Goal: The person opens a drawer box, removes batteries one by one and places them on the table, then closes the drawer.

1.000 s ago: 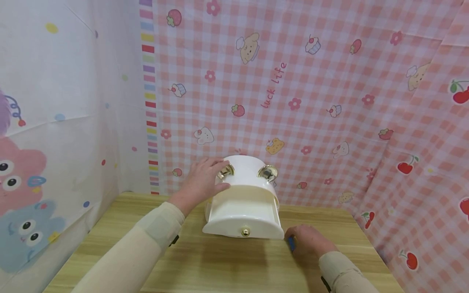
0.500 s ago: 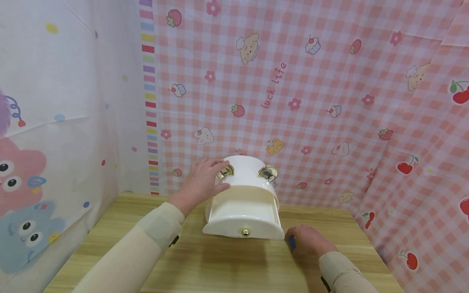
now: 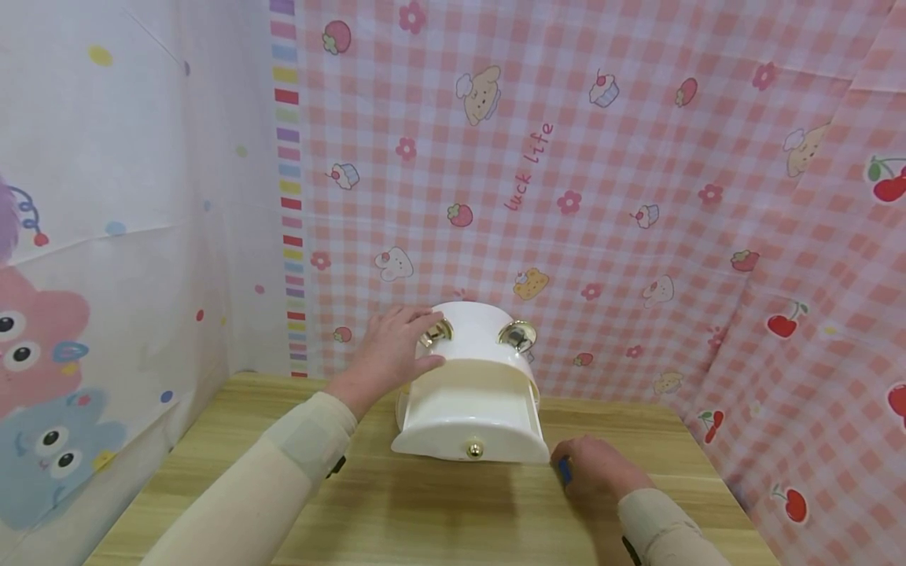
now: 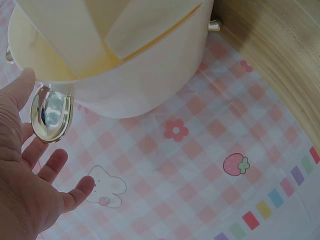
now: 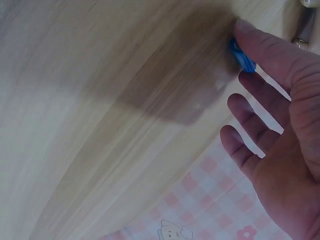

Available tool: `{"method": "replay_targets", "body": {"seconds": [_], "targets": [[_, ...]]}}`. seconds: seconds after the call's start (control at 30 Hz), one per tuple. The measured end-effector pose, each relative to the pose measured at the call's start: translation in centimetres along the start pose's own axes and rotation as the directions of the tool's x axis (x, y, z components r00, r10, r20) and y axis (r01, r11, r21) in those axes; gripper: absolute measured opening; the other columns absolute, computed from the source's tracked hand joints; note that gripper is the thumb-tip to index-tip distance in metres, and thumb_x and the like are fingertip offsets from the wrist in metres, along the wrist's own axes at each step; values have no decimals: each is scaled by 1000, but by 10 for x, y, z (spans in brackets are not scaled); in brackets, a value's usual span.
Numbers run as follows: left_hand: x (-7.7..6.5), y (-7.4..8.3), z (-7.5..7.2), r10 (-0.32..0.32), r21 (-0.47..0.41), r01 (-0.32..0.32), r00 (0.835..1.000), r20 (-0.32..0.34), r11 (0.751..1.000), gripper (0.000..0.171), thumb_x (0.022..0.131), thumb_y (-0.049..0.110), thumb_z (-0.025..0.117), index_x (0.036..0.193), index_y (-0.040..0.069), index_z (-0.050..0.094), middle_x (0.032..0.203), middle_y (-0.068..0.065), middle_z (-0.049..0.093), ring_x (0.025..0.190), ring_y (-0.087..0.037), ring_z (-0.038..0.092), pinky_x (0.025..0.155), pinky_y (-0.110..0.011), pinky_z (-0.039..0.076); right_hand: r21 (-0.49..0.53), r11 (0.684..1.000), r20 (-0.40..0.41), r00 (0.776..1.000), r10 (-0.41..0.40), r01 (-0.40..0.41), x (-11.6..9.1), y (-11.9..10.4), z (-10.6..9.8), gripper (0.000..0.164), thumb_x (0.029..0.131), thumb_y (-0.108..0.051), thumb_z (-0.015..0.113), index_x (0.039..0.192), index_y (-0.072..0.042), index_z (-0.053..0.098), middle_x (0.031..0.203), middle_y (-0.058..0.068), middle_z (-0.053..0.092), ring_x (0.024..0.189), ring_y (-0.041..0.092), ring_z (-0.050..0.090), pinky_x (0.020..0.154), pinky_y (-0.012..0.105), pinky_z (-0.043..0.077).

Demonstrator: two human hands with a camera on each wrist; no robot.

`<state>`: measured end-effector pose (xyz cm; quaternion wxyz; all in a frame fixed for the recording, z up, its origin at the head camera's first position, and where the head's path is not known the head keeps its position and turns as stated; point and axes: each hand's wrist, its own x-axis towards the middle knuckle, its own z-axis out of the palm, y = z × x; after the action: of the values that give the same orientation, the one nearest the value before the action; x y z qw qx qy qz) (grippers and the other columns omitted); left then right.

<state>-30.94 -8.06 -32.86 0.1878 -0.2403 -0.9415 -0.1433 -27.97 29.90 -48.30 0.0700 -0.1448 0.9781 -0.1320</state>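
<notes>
A white rounded box (image 3: 470, 328) stands on the table, its drawer (image 3: 442, 434) pulled out toward me and a gold knob (image 3: 474, 450) on the drawer front. Two gold, ear-like ornaments sit on top, the right one (image 3: 519, 336) in full view. My left hand (image 3: 389, 350) grips the box by the left gold ornament (image 4: 51, 115), thumb at the front rim and fingers behind. To the right of the drawer, just above the tabletop, my right hand (image 3: 598, 468) pinches a small blue object (image 5: 243, 56) between thumb and forefinger. Its kind is too small to tell.
The wooden table (image 3: 439, 523) carries the box near its back edge. Behind it hangs a pink checked cloth (image 3: 602, 236), close to the box. A white patterned cloth (image 3: 134, 275) hangs at the left.
</notes>
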Motion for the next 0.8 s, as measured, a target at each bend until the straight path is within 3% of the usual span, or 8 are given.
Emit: {"method": "replay_targets", "body": {"seconds": [0.13,0.23,0.33,0.57,0.63,0.7,0.8], "targets": [[-1,-1,0,-5,-5,5,1000,-2,1000,74,94,47,82,157,19,55,160,-8,56,148,-37,49,122,-66,39,38,999,-5,999,38,-38,-3,-1,-8,47,75,-7,91,119,-12,76,121,13,76,111,36,70,99,61,58],[-2,-2,0,-9,-13,9,1000,5,1000,74,94,47,81,157,19,54,160,-8,55,148,-37,49,122,-66,39,77,997,-17,1000,-21,22,-7,1,-22,45,84,-13,87,126,-7,73,128,17,74,121,44,68,103,62,57],[-2,-1,0,-8,-19,8,1000,16,1000,74,95,47,80,158,19,53,161,-9,54,149,-37,48,122,-66,39,103,990,-44,995,-89,93,-14,0,-46,42,92,-18,82,129,0,71,130,19,74,120,46,68,101,62,58],[0,-1,-2,-5,-20,5,1000,16,1000,74,95,46,81,158,18,54,161,-10,55,149,-37,49,122,-65,40,-11,985,-135,976,-171,172,-36,-33,-115,32,94,-24,83,120,-6,77,119,11,79,103,27,74,89,47,64],[0,-1,-2,-7,-19,7,1000,15,1000,74,95,46,81,158,18,54,161,-10,55,149,-37,49,122,-64,40,-47,976,-162,963,-217,212,-40,-48,-132,26,94,-24,83,116,-9,79,113,7,81,97,20,73,83,38,64],[1,-1,-1,-6,-16,6,1000,17,1000,74,95,47,81,158,18,54,161,-10,55,149,-37,49,122,-64,41,-74,954,-191,935,-299,290,-43,-63,-146,20,94,-20,83,111,-10,80,106,4,81,90,14,72,76,31,63],[1,-1,-1,-7,-12,7,1000,23,1000,75,95,47,81,158,19,53,161,-9,55,149,-37,48,122,-63,41,-57,927,-200,905,-375,371,-46,-89,-161,14,95,-18,82,107,-12,81,98,-1,81,83,5,69,70,24,60]]}}
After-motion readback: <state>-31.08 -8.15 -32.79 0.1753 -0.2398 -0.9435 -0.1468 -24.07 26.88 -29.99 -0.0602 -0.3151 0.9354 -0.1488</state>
